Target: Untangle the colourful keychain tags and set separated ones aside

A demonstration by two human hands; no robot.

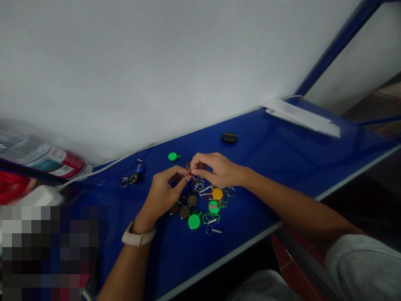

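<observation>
My left hand point(163, 194) and my right hand point(216, 167) meet above a pile of key tags and rings point(203, 205) on the blue table point(282, 167). Both hands pinch a small red clip with metal rings point(190, 172) between their fingertips. Below the hands lie green point(194, 221), orange point(217, 194) and dark round tags with coloured carabiner clips. A pale watch band point(138, 238) sits on my left wrist.
A single green tag point(172, 156) and a keyring bunch point(133, 175) lie to the left of the hands. A small black case point(229, 138) sits behind them, folded white paper point(300, 117) at the back right. Packages point(46, 161) and a white cable lie at the left wall.
</observation>
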